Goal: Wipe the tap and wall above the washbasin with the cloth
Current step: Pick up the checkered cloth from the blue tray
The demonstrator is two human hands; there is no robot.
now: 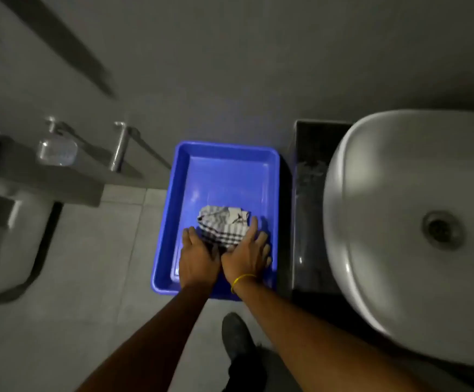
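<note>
A folded black-and-white checked cloth [223, 226] lies in a blue plastic tray [224, 154] on the floor. My left hand [199, 257] rests on the cloth's near left edge and my right hand [248, 251] on its near right edge, fingers spread flat over it. Whether either hand grips the cloth is unclear. The white washbasin [399, 222] with its drain [442, 229] fills the right side. The grey wall [258, 66] rises behind. No tap over the basin is in view.
A dark counter [309, 193] holds the basin. At left stand a toilet [1, 222], a ledge with a soap dispenser [56, 149] and a metal handle [120, 145]. My shoe [235, 335] is on the tiled floor [74, 278].
</note>
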